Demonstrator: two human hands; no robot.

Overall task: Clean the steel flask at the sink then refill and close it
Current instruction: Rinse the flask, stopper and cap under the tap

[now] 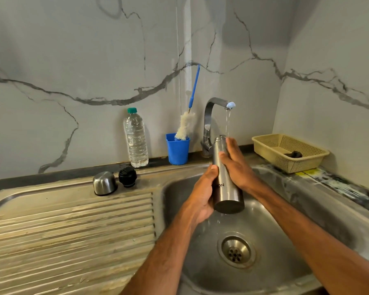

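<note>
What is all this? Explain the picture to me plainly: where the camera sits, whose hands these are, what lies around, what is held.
There is no machine: the grips are a person's bare hands. The single picture comes from a camera worn on the head, looking down at a steel sink. The left hand grips a steel flask, tilted under the running tap, while the right hand lies flat against its side. On the draining board stand a steel cap and a black stopper. Behind, by the wall: a plastic water bottle, a blue cup with a brush, and a basket on the right.
</note>
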